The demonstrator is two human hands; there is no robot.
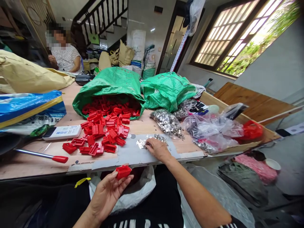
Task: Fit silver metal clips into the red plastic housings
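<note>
My left hand is closed on a small red plastic housing, its hollow side turned up, just in front of the table edge. On the grey mat, my right hand reaches into small shiny metal pieces. Its fingertips are bunched together at the pile, and whether a piece is between them is hidden. Left of the mat lies a heap of red plastic housings, spilling from the mouth of a green woven sack.
A clear bag of metal pieces lies behind my right hand, with a second green sack beyond. Plastic bags fill a wooden tray at right. A red-tipped lever juts out at left. An open white sack hangs below the edge. Another person sits behind.
</note>
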